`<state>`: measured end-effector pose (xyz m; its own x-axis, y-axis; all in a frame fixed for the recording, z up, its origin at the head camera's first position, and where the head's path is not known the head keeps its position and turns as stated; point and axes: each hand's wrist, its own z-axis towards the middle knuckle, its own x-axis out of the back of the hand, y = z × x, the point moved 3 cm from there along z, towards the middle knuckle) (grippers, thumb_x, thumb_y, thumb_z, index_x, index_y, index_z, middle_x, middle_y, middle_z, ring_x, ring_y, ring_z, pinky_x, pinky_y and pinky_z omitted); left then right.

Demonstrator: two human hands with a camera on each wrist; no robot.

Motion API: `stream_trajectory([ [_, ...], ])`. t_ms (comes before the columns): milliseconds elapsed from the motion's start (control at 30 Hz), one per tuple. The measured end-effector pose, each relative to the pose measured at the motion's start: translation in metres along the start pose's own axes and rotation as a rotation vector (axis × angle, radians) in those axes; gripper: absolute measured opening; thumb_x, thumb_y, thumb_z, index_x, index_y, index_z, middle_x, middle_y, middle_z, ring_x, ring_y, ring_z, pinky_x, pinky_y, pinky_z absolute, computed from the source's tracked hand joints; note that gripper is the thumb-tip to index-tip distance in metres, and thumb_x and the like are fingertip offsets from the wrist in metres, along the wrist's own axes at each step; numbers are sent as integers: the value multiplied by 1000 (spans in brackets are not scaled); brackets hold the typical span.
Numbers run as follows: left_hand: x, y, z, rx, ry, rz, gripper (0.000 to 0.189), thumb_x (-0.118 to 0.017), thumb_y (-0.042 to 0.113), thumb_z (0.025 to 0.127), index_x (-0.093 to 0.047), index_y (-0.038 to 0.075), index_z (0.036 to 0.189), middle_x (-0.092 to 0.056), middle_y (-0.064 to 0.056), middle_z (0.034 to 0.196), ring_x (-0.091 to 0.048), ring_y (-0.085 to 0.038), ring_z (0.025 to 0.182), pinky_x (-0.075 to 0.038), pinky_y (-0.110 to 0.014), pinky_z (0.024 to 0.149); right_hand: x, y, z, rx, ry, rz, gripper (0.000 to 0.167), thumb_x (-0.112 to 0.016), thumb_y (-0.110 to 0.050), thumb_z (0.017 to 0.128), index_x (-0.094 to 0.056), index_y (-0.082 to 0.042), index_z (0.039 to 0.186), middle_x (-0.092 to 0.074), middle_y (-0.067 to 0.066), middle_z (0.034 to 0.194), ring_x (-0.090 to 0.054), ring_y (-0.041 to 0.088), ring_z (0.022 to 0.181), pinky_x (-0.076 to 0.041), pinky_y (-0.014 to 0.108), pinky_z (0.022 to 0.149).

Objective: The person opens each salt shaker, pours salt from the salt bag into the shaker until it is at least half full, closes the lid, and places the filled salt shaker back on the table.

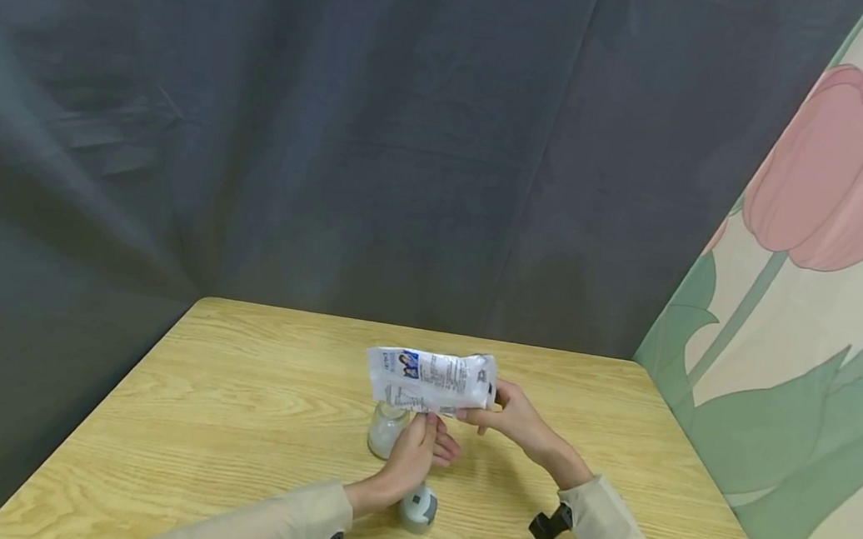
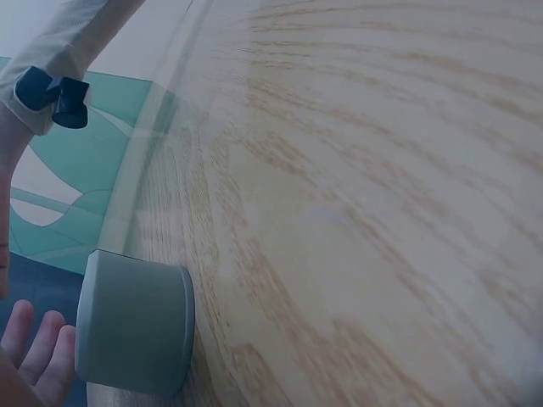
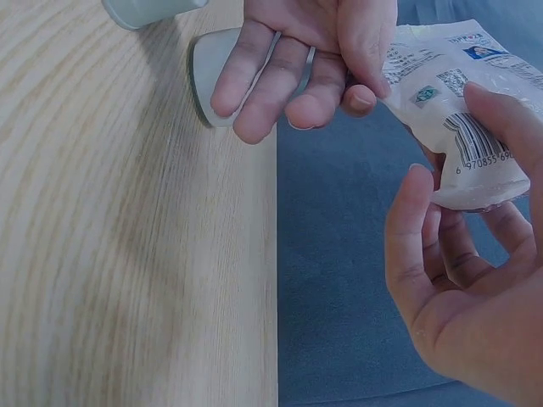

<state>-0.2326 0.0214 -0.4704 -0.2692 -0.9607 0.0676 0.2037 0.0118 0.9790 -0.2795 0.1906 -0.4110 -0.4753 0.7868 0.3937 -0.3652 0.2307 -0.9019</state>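
Observation:
A white printed plastic bag point(image 1: 431, 382) with a barcode is held nearly level above the table in the head view. My right hand point(image 1: 514, 421) grips its right end, thumb on the near face and fingers beneath. At the bag's lower edge, my left hand point(image 1: 411, 456) pinches it between thumb and forefinger, the other fingers stretched out. Just behind that hand stands a glass jar point(image 1: 382, 431), whitish inside, its mouth under the bag's left part. A small grey round container point(image 1: 417, 511) stands below the left wrist; the left wrist view shows this container point(image 2: 136, 326) up close.
The wooden table point(image 1: 257, 399) carries the jar and the grey container. A dark curtain point(image 1: 410, 151) hangs behind and to the left. At the right stands a panel with painted tulips point(image 1: 803, 329). Dark wrist cameras point(image 1: 552, 524) sit at both sleeves.

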Motion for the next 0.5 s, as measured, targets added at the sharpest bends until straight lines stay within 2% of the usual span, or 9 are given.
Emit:
stream_trajectory([
  [167, 0, 1, 0, 15, -3, -6, 38, -14, 21, 111, -43, -2, 105, -66, -14, 91, -66, -45, 91, -60, -31, 75, 0, 0, 0, -3, -4, -2, 38, -71, -11, 92, -60, -7, 129, -65, 12, 123, -56, 29, 102, -57, 36, 66],
  [400, 0, 0, 1, 23, 0, -9, 38, -15, 20, 111, -44, -2, 105, -66, -13, 90, -66, -44, 90, -60, -41, 78, 1, 0, 0, -5, -2, -5, 38, -71, -10, 92, -60, -7, 129, -65, 12, 123, -56, 29, 101, -56, 34, 65],
  [500, 0, 1, 1, 14, 0, -10, 38, -15, 20, 112, -44, -4, 105, -66, -14, 89, -66, -44, 90, -60, -41, 77, 1, -1, 0, -2, -3, -5, 38, -70, -10, 92, -60, -7, 129, -65, 12, 124, -56, 29, 101, -56, 34, 65],
])
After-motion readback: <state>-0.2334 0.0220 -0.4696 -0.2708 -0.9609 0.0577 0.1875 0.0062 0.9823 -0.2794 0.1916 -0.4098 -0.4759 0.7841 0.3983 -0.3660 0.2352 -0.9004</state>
